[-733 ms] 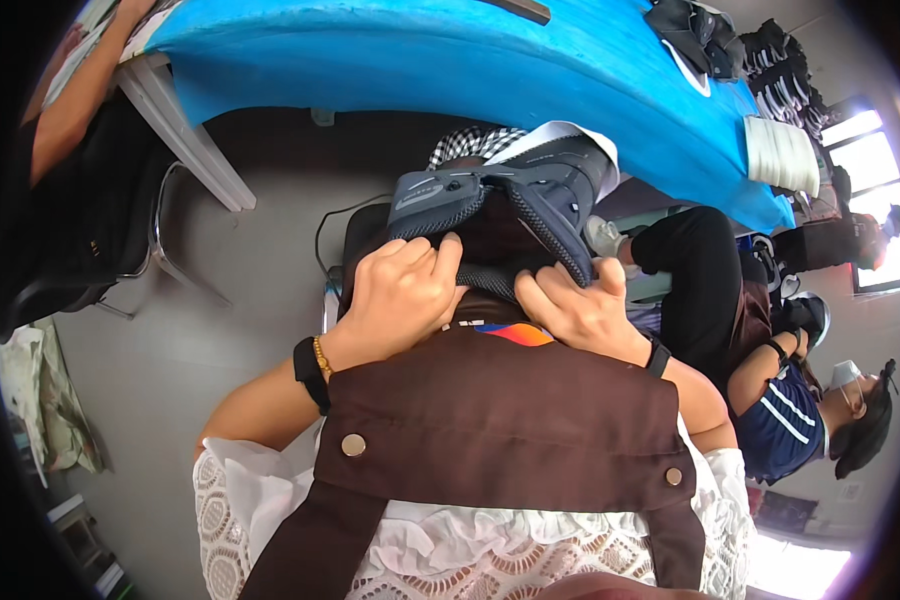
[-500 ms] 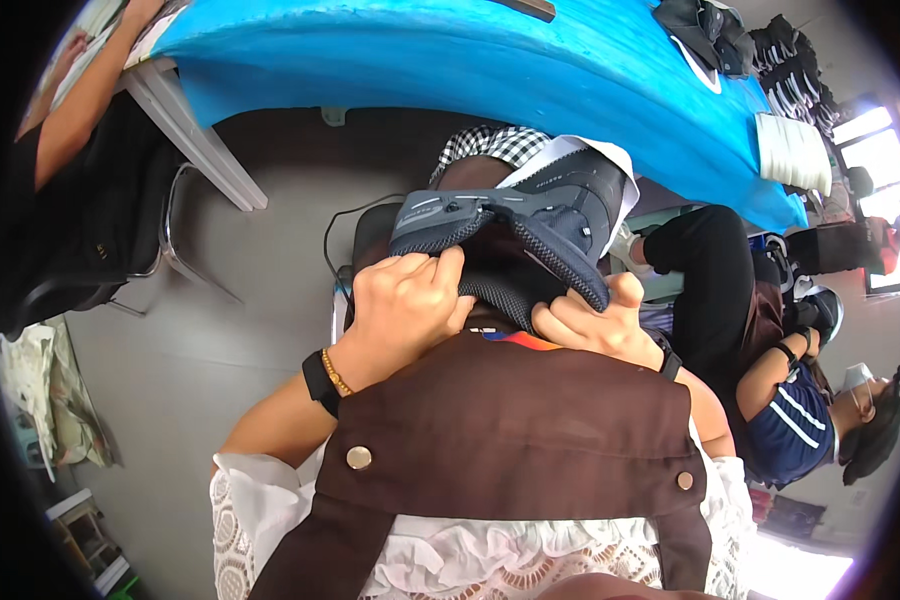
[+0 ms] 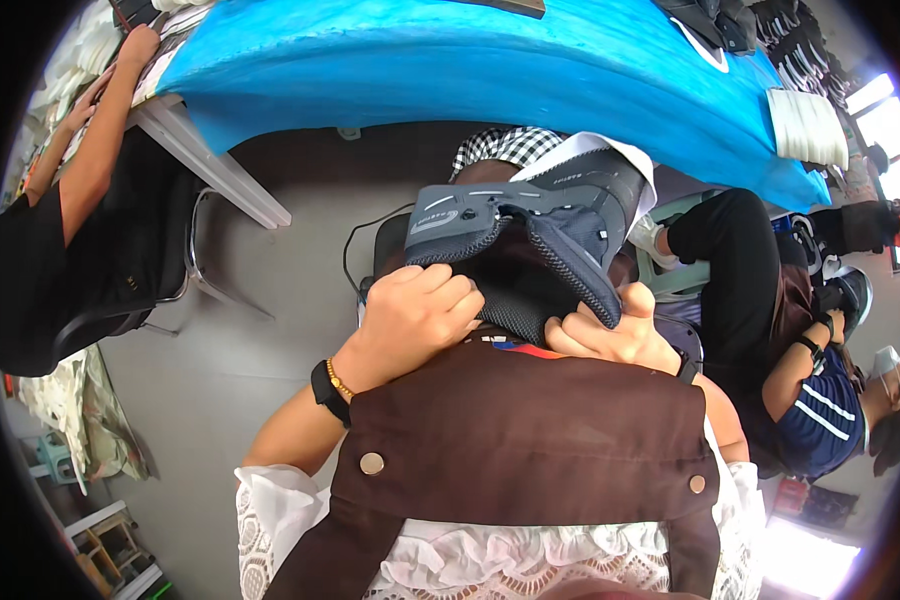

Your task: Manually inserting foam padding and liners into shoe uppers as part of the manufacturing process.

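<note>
A dark grey shoe upper [image 3: 580,215] with a padded mesh collar lies over my lap, its opening facing me. My left hand [image 3: 422,312] grips the upper's left edge, fingers curled and closed on it. On the other side my right hand [image 3: 610,328] pinches the collar's right edge, thumb raised against the padding. A white lining piece [image 3: 645,165] sticks out at the far end of the upper. Inside the opening it is dark, and the fingertips under the edge are hidden. My brown apron [image 3: 530,430] reaches up close to both hands.
A table with a blue cover [image 3: 390,75] stands ahead, bearing a white stack [image 3: 808,128] and dark pieces [image 3: 710,30] at right. One person [image 3: 820,420] sits at right holding a shoe. At left another person's arm [image 3: 100,165] reaches to the table beside a chair [image 3: 198,250].
The whole view has shifted slightly, so things sit a little more to the right. Both hands keep their hold on the shoe upper. The left person's hands now show on the table.
</note>
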`<state>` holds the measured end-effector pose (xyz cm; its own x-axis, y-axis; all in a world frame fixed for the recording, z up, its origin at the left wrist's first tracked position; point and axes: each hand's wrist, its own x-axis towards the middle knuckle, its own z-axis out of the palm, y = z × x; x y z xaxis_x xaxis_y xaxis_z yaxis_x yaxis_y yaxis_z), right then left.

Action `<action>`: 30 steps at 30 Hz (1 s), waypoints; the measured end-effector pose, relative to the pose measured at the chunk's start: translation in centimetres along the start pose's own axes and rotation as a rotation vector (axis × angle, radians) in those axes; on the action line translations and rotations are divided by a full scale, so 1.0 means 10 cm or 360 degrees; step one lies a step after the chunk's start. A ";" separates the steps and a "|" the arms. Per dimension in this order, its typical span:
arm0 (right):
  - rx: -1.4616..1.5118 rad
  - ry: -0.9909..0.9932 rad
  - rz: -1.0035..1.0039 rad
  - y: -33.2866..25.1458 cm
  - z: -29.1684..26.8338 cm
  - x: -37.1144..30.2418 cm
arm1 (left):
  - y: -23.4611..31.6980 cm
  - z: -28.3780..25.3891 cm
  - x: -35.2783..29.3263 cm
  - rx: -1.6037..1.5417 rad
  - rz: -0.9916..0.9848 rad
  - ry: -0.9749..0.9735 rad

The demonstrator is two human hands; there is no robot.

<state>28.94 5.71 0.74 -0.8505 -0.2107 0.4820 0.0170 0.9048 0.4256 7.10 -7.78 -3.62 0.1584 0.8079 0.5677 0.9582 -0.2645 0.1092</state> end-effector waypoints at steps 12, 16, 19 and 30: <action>-0.0107 0.0098 -0.0149 0.04 0.05 0.07 | 0.08 0.17 -0.31 -0.0054 -0.0375 0.0355; 0.0039 0.0012 -0.0102 -0.04 0.12 -0.05 | 0.09 0.19 -0.37 -0.0129 -0.0463 0.0382; -0.0013 -0.0014 -0.0119 -0.06 0.09 -0.02 | 0.06 0.24 -0.40 -0.0139 -0.0484 0.0399; 0.0193 -0.0086 -0.0160 -0.04 0.15 0.10 | 0.04 0.32 -0.41 0.0269 -0.0461 0.0315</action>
<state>27.30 5.64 -0.09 -0.8717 -0.2854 0.3984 -0.1306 0.9188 0.3724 7.62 -9.56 -8.49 -0.1578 0.7146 0.6815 0.9848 0.0637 0.1613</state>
